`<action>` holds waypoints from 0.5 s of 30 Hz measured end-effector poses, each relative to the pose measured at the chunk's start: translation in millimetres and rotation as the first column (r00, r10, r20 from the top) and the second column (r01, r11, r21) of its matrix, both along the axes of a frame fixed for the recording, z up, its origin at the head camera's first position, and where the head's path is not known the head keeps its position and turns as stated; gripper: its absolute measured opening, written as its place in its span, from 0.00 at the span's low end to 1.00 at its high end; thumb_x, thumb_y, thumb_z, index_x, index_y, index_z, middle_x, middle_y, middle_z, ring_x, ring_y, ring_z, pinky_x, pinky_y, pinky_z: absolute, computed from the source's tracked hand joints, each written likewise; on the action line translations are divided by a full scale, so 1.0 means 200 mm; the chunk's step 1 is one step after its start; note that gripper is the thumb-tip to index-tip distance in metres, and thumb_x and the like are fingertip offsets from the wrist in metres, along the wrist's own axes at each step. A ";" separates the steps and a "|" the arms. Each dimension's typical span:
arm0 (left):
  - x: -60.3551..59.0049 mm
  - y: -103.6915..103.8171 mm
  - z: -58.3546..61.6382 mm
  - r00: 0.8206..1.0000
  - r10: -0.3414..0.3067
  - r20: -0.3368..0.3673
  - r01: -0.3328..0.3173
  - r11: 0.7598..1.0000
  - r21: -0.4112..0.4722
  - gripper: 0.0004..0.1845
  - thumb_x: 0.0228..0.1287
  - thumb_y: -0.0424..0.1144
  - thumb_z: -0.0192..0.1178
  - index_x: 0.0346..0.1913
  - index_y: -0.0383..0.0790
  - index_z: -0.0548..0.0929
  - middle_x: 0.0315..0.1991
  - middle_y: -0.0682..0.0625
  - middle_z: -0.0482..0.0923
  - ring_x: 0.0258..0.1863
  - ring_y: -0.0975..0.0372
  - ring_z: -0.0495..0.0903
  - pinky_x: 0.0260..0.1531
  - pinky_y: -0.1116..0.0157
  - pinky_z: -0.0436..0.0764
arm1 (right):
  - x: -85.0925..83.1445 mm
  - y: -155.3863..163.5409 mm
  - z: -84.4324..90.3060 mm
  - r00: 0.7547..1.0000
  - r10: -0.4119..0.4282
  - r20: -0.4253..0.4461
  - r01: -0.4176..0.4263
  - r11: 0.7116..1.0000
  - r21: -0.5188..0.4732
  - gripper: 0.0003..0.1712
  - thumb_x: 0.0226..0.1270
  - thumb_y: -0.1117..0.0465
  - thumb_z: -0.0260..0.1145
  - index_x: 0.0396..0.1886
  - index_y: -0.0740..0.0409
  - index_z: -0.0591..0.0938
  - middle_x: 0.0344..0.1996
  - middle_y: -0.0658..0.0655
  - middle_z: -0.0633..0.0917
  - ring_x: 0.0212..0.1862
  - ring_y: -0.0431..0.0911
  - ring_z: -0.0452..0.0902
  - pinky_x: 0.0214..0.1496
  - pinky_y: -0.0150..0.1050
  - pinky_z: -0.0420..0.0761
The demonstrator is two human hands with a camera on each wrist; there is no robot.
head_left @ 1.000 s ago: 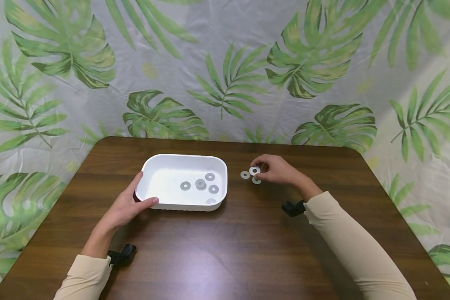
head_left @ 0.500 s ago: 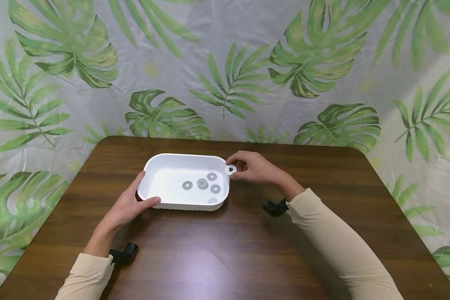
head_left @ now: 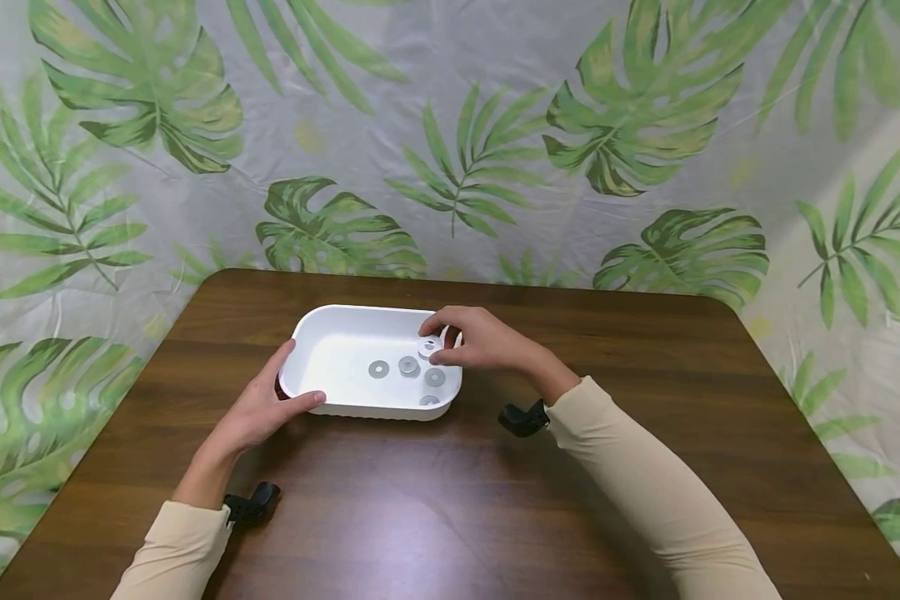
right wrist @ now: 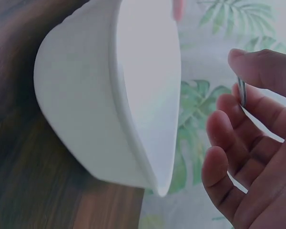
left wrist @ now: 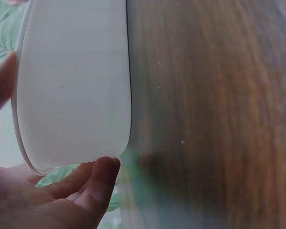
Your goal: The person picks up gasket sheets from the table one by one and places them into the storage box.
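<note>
A white tray (head_left: pixel 345 358) with rounded corners stands on the table. Several flat grey washers lie on its floor, among them one washer (head_left: pixel 378 369) by itself and a stacked pair or more (head_left: pixel 408 367). My left hand (head_left: pixel 266 406) grips the tray's left end, thumb over the front rim; in the left wrist view its fingers (left wrist: pixel 97 186) touch the outer wall. Above the tray's right end, my right hand (head_left: pixel 480 340) pinches a washer (right wrist: pixel 242 91) between thumb and fingers. That hand partly covers the washers below.
The brown wooden table (head_left: pixel 390 500) stretches out in front of the tray and to its right. A leaf-patterned cloth (head_left: pixel 480 167) hangs behind the table's far edge. Each wrist carries a black camera mount (head_left: pixel 525 419).
My right hand has carried the washer leftward from the table over the tray's right end. The loose washers seen earlier on the table no longer show. My left hand keeps its grip.
</note>
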State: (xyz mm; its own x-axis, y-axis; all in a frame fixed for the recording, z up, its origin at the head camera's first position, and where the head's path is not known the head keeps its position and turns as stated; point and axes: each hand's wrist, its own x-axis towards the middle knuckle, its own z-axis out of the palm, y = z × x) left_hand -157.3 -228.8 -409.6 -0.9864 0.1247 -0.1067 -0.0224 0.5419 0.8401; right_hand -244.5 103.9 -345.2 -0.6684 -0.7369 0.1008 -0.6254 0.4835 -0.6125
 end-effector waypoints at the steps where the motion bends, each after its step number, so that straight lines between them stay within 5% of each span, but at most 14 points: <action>1: 0.00 0.00 0.00 1.000 -0.001 0.000 0.001 1.000 -0.001 0.57 0.60 0.47 0.69 0.80 0.36 0.39 0.78 0.29 0.44 0.76 0.38 0.51 0.71 0.39 0.55 | 0.00 -0.01 0.00 1.000 0.008 -0.006 -0.008 1.000 -0.002 0.20 0.60 0.63 0.71 0.52 0.61 0.82 0.47 0.57 0.85 0.38 0.43 0.82 0.46 0.41 0.82; 9: 0.00 0.01 -0.01 1.000 -0.004 -0.004 0.004 1.000 0.020 0.57 0.60 0.44 0.69 0.80 0.36 0.39 0.78 0.28 0.45 0.75 0.39 0.53 0.70 0.40 0.56 | 0.01 -0.10 -0.02 0.999 0.037 0.008 -0.037 0.999 0.008 0.20 0.61 0.63 0.72 0.53 0.61 0.82 0.50 0.58 0.85 0.40 0.45 0.82 0.51 0.46 0.82; 15: -0.01 0.00 -0.02 1.000 -0.002 -0.008 0.002 0.999 0.034 0.56 0.60 0.43 0.69 0.80 0.36 0.39 0.77 0.28 0.45 0.74 0.40 0.54 0.70 0.41 0.57 | 0.01 -0.15 -0.04 0.999 0.050 0.020 -0.051 0.996 0.069 0.20 0.62 0.62 0.71 0.54 0.60 0.83 0.52 0.56 0.85 0.40 0.42 0.82 0.51 0.35 0.80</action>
